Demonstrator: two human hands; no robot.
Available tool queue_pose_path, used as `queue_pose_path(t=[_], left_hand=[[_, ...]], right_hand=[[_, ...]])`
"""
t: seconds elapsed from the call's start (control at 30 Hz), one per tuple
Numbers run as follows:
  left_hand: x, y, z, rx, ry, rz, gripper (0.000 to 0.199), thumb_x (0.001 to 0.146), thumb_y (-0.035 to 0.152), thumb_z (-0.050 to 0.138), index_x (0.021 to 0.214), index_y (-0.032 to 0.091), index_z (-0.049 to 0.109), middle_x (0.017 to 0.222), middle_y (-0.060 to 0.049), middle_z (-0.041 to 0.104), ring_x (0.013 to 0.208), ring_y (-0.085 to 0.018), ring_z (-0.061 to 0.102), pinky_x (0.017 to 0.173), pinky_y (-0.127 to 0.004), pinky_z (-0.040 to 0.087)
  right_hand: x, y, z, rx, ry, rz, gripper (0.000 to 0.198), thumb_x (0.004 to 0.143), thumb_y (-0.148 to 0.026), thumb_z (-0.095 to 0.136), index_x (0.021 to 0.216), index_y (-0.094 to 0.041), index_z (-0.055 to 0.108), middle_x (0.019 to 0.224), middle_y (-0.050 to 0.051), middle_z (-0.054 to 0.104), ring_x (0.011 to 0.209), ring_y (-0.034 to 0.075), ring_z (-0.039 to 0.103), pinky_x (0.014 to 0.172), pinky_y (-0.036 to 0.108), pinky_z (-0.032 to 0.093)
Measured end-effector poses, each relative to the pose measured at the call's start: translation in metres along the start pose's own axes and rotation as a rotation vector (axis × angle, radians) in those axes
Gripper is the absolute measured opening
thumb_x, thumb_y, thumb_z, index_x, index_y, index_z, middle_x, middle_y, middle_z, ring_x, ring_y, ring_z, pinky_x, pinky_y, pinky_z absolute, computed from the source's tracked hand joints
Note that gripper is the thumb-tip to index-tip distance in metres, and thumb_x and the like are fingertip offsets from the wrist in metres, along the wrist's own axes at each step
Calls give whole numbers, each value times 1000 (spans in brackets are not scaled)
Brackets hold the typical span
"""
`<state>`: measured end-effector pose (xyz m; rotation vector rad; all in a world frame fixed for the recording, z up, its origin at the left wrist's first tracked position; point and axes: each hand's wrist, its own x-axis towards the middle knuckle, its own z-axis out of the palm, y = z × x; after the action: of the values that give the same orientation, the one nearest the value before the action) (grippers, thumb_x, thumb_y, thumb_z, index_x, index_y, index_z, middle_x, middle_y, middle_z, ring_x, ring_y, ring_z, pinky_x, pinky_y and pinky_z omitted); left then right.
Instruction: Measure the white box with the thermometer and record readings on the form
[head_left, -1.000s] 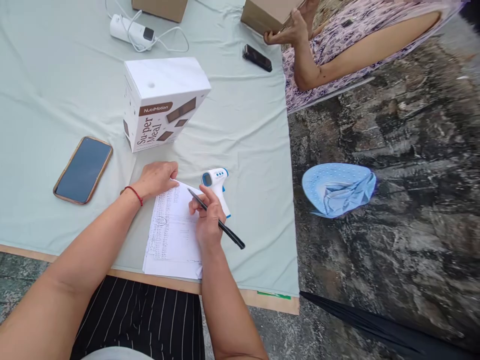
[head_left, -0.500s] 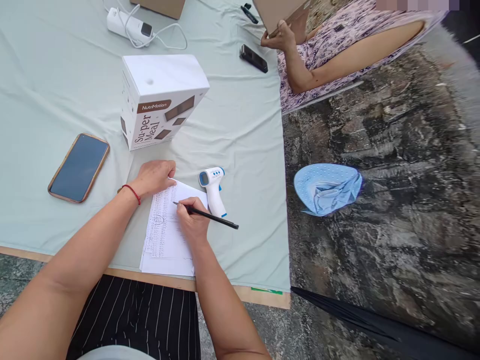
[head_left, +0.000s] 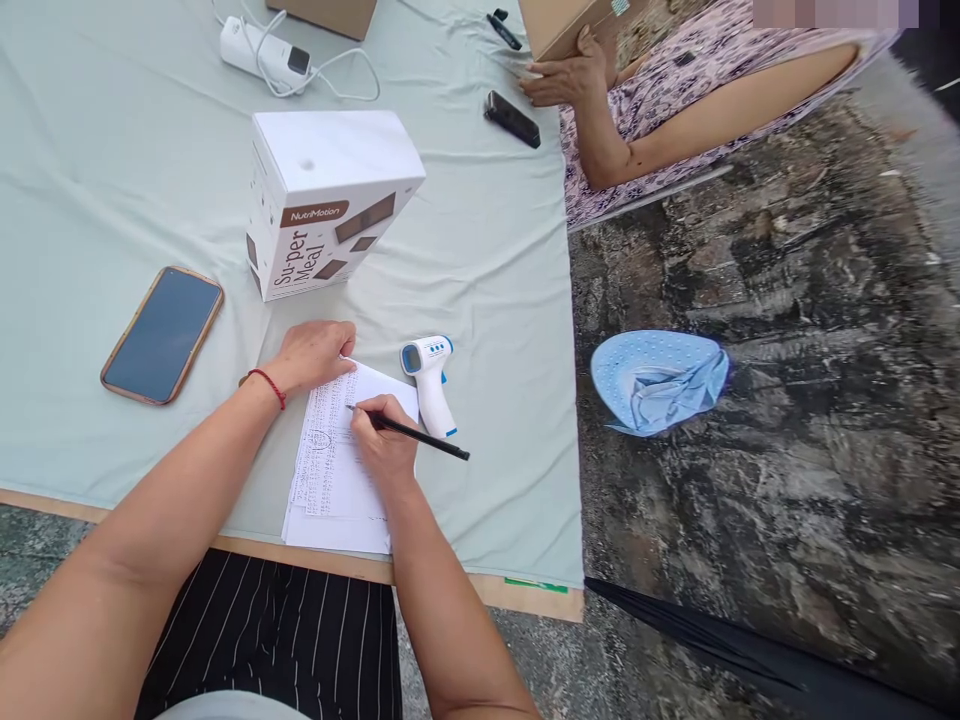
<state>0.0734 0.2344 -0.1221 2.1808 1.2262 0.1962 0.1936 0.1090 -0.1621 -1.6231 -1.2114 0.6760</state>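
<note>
My right hand (head_left: 386,440) is closed around a black pen (head_left: 427,437), its tip on the upper part of a stack of paper sheets (head_left: 352,530) covered in rows of small writing. At the top left corner of the sheets rests my left hand (head_left: 319,352), fingers curled in, thumb against the paper; nothing shows inside it. A red cord bracelet circles that wrist. Just right of the papers lies a white and blue infrared thermometer (head_left: 431,385). Beyond my left hand stands a white "Super Meal" box (head_left: 337,205).
A phone (head_left: 163,335) lies at left on the cloth-covered table (head_left: 510,480). Farther back are a white corded device (head_left: 262,55), a black device (head_left: 512,118) and a black marker (head_left: 504,30). At right, another person's hand (head_left: 570,75) touches a cardboard box (head_left: 562,25). A blue hat (head_left: 660,380) lies on the ground.
The pen's back end has swung slightly left while its tip stays on the paper. The other person's fingers have spread out, and their cardboard box has shifted. My left hand stays in place.
</note>
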Motion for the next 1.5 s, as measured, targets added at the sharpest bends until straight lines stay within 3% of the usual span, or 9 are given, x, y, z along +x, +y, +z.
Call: queue_pose_path(t=[0.53, 1.5], left_hand=[[1, -3, 2, -46, 27, 13, 18, 72, 19, 66, 70, 21, 48, 73, 2, 60, 66, -16, 49, 56, -29, 26], [1, -1, 0, 27, -17, 12, 15, 76, 23, 63, 74, 21, 48, 79, 1, 63, 71, -17, 52, 57, -29, 27]], right_hand=[[1, -1, 0, -4, 27, -2, 9, 69, -26, 52, 62, -22, 54, 56, -5, 52, 55, 11, 44, 54, 26, 39], [0, 0, 1, 45, 70, -18, 7, 67, -24, 53, 62, -21, 54, 56, -6, 52, 54, 10, 44, 53, 25, 38]])
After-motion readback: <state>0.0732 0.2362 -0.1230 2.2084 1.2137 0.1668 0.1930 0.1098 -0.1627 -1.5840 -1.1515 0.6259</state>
